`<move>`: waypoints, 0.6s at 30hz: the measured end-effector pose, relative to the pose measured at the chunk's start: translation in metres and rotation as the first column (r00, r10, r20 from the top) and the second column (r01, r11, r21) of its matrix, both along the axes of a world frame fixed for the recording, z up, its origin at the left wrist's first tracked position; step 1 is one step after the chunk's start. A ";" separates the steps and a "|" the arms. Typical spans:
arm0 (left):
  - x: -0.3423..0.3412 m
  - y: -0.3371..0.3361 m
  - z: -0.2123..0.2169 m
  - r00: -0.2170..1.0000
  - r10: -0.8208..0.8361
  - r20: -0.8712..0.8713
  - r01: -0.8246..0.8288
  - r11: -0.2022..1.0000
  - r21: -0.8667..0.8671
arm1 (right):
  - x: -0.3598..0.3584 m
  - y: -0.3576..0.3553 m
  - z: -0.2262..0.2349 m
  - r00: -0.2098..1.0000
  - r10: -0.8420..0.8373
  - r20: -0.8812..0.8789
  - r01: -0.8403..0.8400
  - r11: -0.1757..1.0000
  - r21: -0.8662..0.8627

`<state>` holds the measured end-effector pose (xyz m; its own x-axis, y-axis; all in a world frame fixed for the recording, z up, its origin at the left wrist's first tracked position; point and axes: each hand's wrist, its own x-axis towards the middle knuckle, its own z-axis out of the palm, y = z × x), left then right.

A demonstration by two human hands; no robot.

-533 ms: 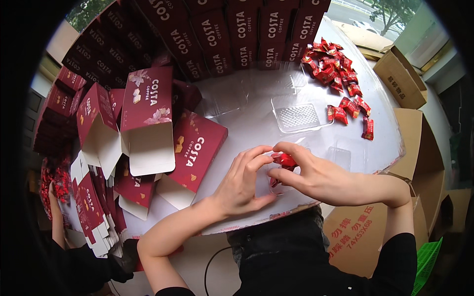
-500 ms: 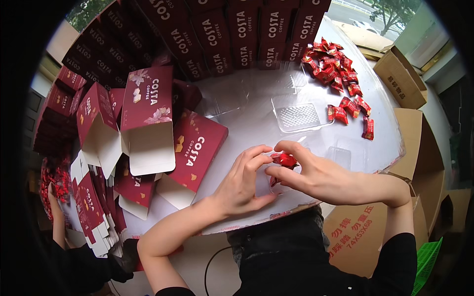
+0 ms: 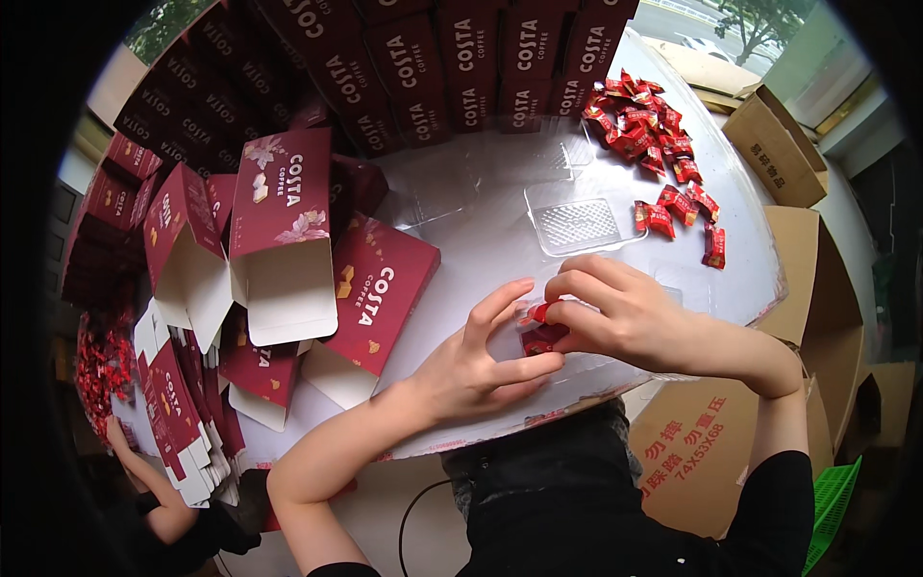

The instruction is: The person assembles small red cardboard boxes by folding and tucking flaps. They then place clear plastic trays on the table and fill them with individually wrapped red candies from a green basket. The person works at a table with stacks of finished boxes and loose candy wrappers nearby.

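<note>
In front of me, close to the table's near edge, my left hand (image 3: 478, 363) curves around a small clear plastic tray (image 3: 510, 337), its thumb and fingers at the sides. A dark red wrapped sweet (image 3: 541, 338) lies in the tray; the rest of its contents are mostly covered by my hands. My right hand (image 3: 615, 315) reaches over from the right, fingertips pinched on a bright red wrapped sweet (image 3: 539, 313) at the tray. Just beyond my hands another clear tray (image 3: 579, 226) rests on the table.
A pile of red wrapped sweets (image 3: 639, 130) lies at the far right. Maroon cartons stand in a stack (image 3: 471, 67) at the back; opened cartons (image 3: 284, 192) and flat ones (image 3: 183, 413) are on the left. Cardboard boxes (image 3: 779, 144) stand right. Another person's arm (image 3: 154, 481) shows at lower left.
My right hand has turned, its fingers now drawn together over the tray. My left thumb and fingers have shifted slightly around it. At lower left the other person's arm has moved.
</note>
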<state>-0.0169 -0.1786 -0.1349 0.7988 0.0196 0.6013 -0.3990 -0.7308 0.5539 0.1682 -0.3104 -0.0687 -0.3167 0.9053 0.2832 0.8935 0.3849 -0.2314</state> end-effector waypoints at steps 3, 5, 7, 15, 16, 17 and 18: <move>0.000 -0.002 -0.003 1.000 0.008 0.017 -0.009 0.997 0.070 | 0.002 0.000 0.001 0.998 0.043 0.054 -0.044 0.999 0.032; 0.000 0.001 -0.007 1.000 -0.007 -0.022 0.010 0.990 0.137 | 0.001 -0.002 0.004 0.998 0.038 0.049 -0.039 0.999 0.030; 0.001 0.002 -0.008 1.000 -0.003 -0.029 0.008 0.987 0.161 | 0.000 -0.003 0.004 0.992 0.023 0.125 -0.030 0.998 0.055; 0.001 0.000 0.000 0.999 0.029 -0.025 -0.024 0.982 0.189 | -0.004 0.000 -0.015 0.975 -0.011 0.221 -0.057 0.951 0.302; 0.002 0.000 0.000 0.999 0.035 -0.011 -0.032 0.978 0.204 | -0.004 0.001 -0.017 0.979 -0.001 0.205 -0.064 0.949 0.310; 0.002 0.001 0.000 0.999 0.041 -0.007 -0.038 0.974 0.223 | -0.005 0.002 -0.018 0.982 0.008 0.189 -0.069 0.946 0.317; 0.001 0.001 0.001 0.999 0.046 -0.003 -0.044 0.969 0.242 | -0.005 0.002 -0.018 0.982 0.020 0.186 -0.076 0.951 0.300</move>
<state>-0.0164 -0.1778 -0.1337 0.8057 -0.0892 0.5856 -0.3585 -0.8604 0.3623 0.1628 -0.3081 -0.0868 -0.4283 0.7672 0.4775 0.8880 0.4552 0.0651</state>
